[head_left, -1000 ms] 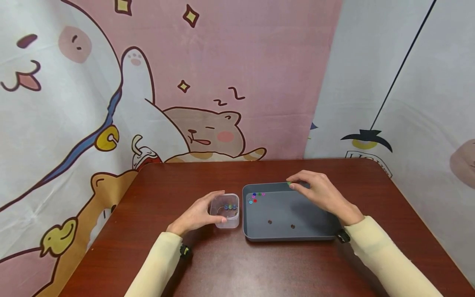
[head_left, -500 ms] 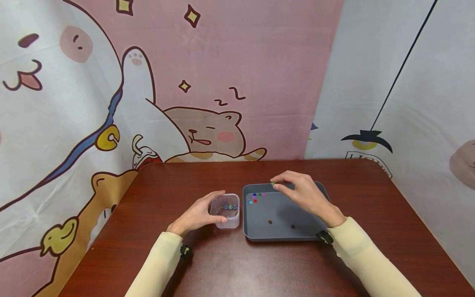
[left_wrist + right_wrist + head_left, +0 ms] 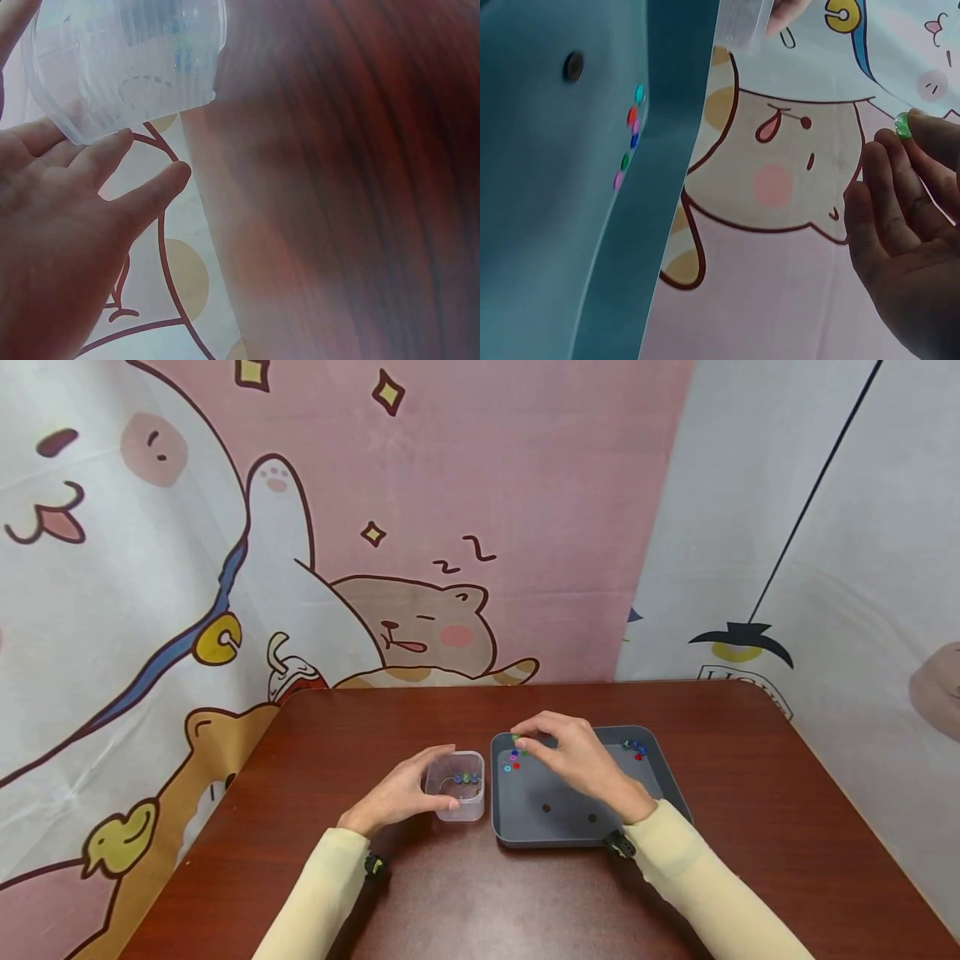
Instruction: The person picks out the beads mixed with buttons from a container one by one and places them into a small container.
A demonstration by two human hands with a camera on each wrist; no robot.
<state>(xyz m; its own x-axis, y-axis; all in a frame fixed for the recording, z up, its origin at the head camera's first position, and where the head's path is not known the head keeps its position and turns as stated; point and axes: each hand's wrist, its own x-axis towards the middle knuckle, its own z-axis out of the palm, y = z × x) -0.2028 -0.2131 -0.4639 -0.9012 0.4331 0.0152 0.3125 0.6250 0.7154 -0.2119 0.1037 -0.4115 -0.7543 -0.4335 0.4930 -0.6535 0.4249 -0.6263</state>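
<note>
My left hand (image 3: 401, 792) grips a small clear plastic box (image 3: 468, 810) on the table, thumb at its near side and fingers at the far side. A few blue and green glassy bits (image 3: 466, 777) show inside; the left wrist view shows the box (image 3: 161, 64) from close by, its contents blurred. My right hand (image 3: 581, 760) pinches a small clear green bead (image 3: 903, 125) between thumb and fingertip, over the far left part of a grey tray (image 3: 555, 841). Near the fingertips, small coloured discs and rings (image 3: 516, 766) lie in the tray, partly hidden in the head view.
Two brown buttons (image 3: 546, 808) lie further forward in the tray. Blue beads (image 3: 633, 746) and a red piece (image 3: 638, 757) sit in its far right corner. The tray stands right beside the box on a dark wooden table (image 3: 360, 718), with a printed cloth (image 3: 570, 527) hanging behind.
My right hand has moved left along the tray's far side with the green bead, uncovering the blue beads and red piece at the right. My left hand and the box have stayed in place.
</note>
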